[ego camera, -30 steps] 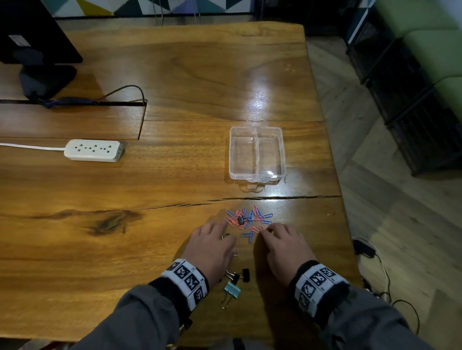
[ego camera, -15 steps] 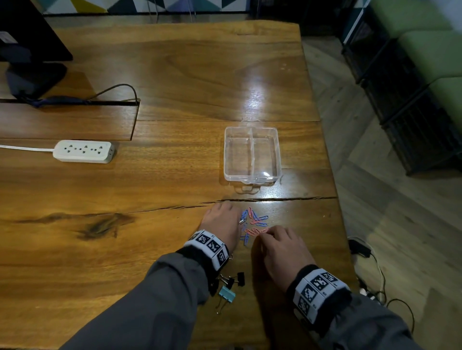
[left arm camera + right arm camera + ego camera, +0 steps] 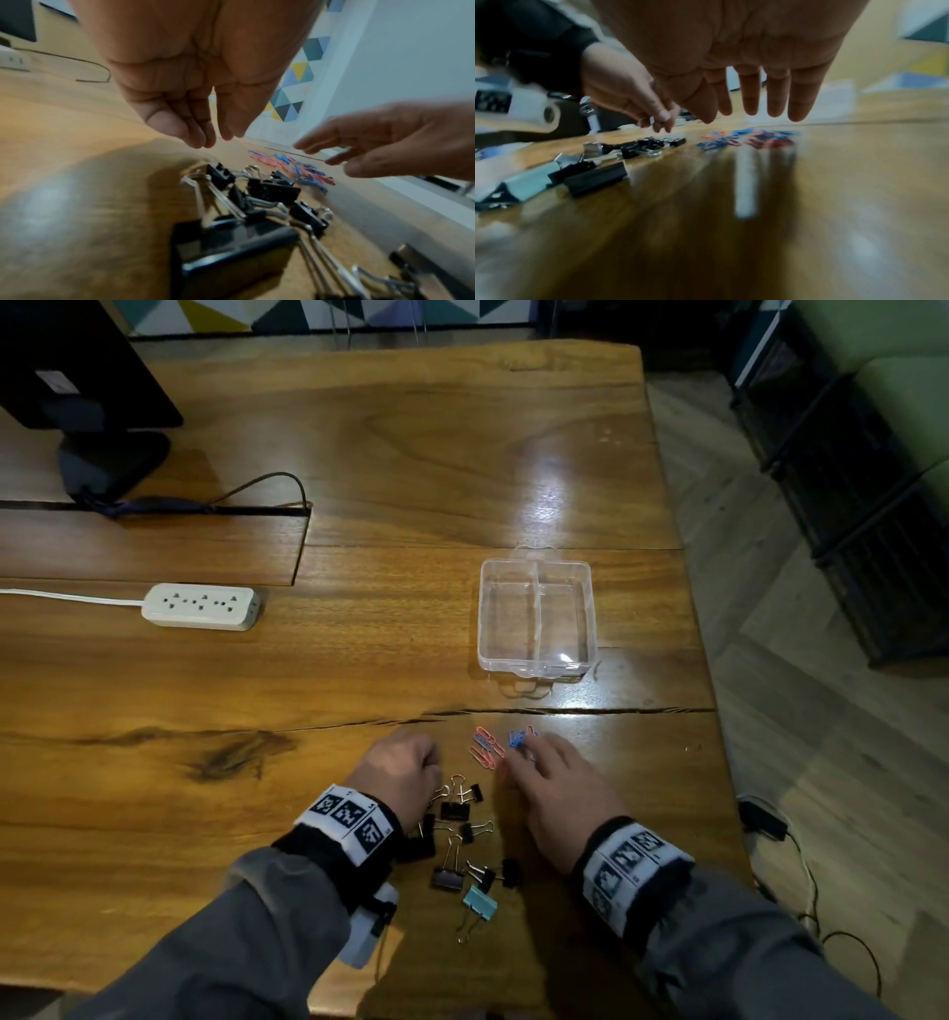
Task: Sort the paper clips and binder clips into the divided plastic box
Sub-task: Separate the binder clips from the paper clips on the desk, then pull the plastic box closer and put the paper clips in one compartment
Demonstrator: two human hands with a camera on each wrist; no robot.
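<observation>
The left hand (image 3: pixel 398 765) is hanging just above the wooden table (image 3: pixel 257 690) beside the binder clips (image 3: pixel 454 834), its fingers (image 3: pixel 177 125) bunched together and pointing down, thumb close against them; the wrist view is showing nothing pinched between them. The right hand (image 3: pixel 560 785) is reaching out flat over the paper clips (image 3: pixel 500 744), its fingers (image 3: pixel 750 95) straight and slightly spread, tips just above the pile and gripping nothing.

The paper clips, pink and blue, are lying scattered in a small cluster near the crack running across the table, partly hidden under the right fingertips. The binder clips are sitting between the two wrists, nearer the person: mostly black ones, tangled with their wire handles out, and one teal binder clip (image 3: pixel 480 902) lying closest to the table's near edge.

The divided plastic box (image 3: pixel 536 567) is standing further out beyond the crack, lid off, both compartments looking bare. Off to the left, a white power strip (image 3: pixel 200 607) is lying on the table, and a monitor stand (image 3: pixel 110 459) is sitting in the far corner.
</observation>
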